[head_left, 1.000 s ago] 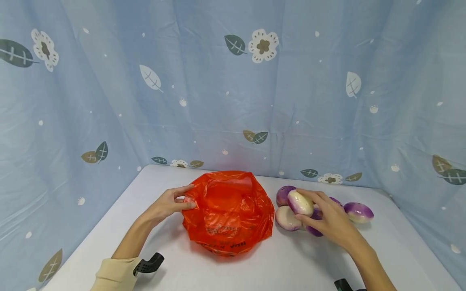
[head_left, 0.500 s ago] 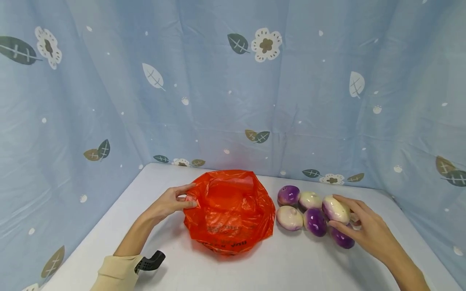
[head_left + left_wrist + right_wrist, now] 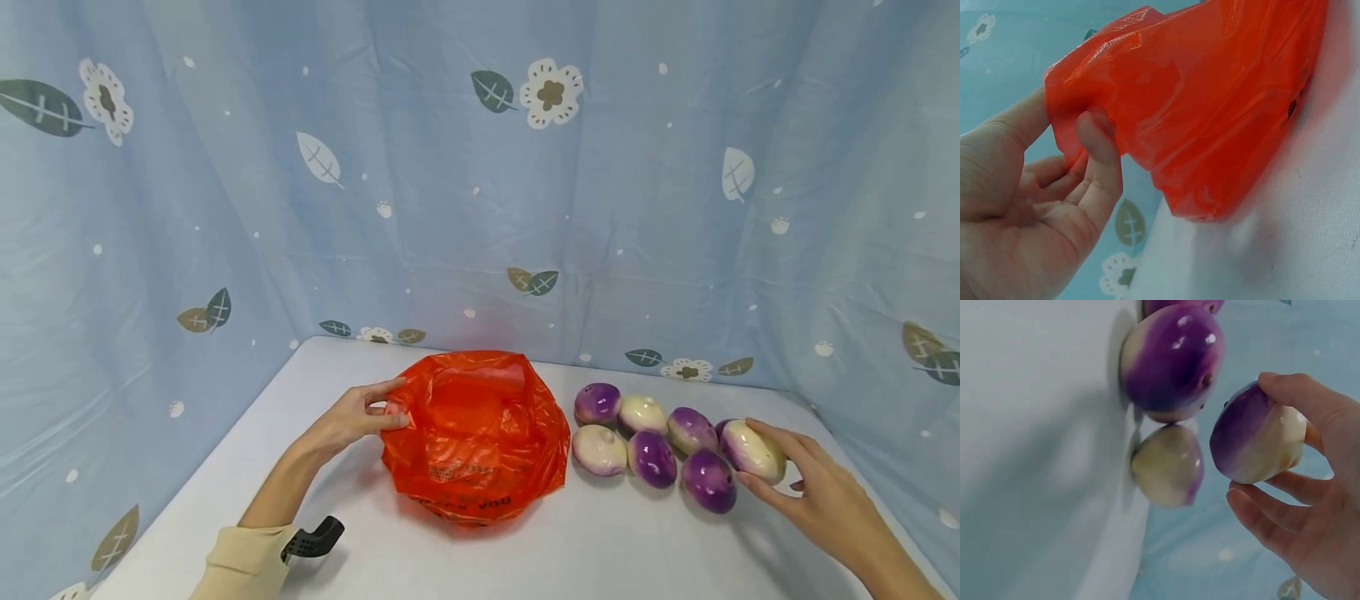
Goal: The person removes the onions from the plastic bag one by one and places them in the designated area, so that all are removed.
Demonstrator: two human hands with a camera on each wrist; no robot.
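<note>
A red plastic bag stands on the white table, its mouth spread open. My left hand pinches the left side of its rim; in the left wrist view, the thumb lies on the film. Off to the right, my right hand holds a purple-and-white turnip between thumb and fingers. In the right wrist view this turnip is raised off the table, apart from a pale turnip and a purple one. The held turnip partly hides another behind it in the head view.
Several turnips lie in two close rows right of the bag, including a white one, a purple one and another purple one. A blue patterned curtain surrounds the table. A black device sits at the left wrist.
My right hand has carried the held turnip rightward, from beside the bag to the right end of the rows, uncovering the other turnips. My left hand keeps its grip on the bag.
</note>
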